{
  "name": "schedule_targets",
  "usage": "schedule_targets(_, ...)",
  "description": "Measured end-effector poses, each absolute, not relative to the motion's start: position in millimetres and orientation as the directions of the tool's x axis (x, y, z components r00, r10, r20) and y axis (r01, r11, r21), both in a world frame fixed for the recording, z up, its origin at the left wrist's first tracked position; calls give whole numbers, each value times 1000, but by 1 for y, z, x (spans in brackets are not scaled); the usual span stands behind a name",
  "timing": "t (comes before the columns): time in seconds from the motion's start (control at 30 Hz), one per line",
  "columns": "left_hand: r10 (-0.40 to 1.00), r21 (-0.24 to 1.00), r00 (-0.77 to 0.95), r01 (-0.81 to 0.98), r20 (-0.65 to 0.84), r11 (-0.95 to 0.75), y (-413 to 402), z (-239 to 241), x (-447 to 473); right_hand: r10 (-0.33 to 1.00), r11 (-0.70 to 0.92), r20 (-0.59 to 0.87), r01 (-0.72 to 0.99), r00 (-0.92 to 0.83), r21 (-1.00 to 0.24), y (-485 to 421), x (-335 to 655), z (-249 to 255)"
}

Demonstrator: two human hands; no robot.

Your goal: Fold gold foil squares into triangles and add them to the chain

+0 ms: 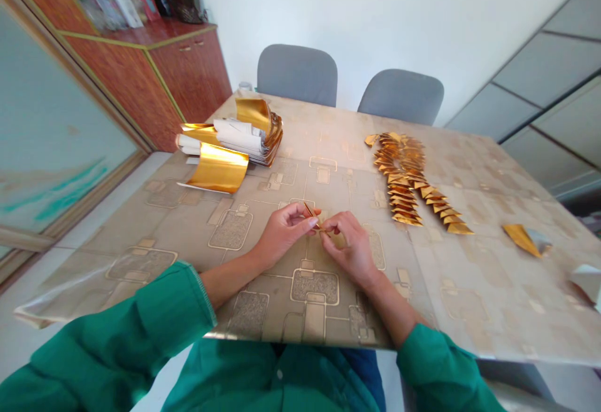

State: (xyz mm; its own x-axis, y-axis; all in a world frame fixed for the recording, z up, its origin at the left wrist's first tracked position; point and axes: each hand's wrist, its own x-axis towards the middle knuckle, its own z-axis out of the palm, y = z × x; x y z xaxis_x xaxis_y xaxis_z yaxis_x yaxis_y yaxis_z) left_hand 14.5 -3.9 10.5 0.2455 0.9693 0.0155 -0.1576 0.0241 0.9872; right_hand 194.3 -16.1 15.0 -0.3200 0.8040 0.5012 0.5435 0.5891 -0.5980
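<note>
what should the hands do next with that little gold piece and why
Probably press a crease near its lower end: the left hand pinches the small gold piece, the right hand has its fingertips at that end, and folded gold pieces already lie in rows to the right.

Gold foil paper [308, 210]: one small piece, folded narrow, seen nearly edge-on
Slant: far end leaning left
Near end: at the fingertips of left hand [288, 230] and right hand [351, 248], partly hidden
Place: near side, middle
</note>
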Motion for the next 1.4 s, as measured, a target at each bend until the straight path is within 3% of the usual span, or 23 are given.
schedule_targets(0.23, 949, 991, 300, -114, 102, -71, -5, 11, 16, 889, 453, 365, 411, -275, -791, -19, 193, 18)
schedule_targets(0.37, 943, 990, 309, -106, 126, -98, -6, 9, 17, 914, 395, 310, 397, -261, -829, -18, 193, 16)
schedule_targets(0.5, 946, 988, 288, -79, 149, -131, -6, 5, 17, 901, 433, 354, 460, -251, -775, -16, 196, 11)
schedule_targets(0.73, 948, 952, 215, 149, 233, -268, -11, 9, 23, 858, 498, 405, 704, -316, -506, -20, 188, 9)
schedule_targets(0.93, 935, 913, 203, 236, 289, -334, -12, 6, 25, 899, 421, 374, 687, -229, -592, -20, 180, 5)
schedule_targets(1.4, 927, 912, 209, 207, 313, -354, -12, 1, 25, 894, 433, 383, 664, -232, -610, -21, 180, 4)
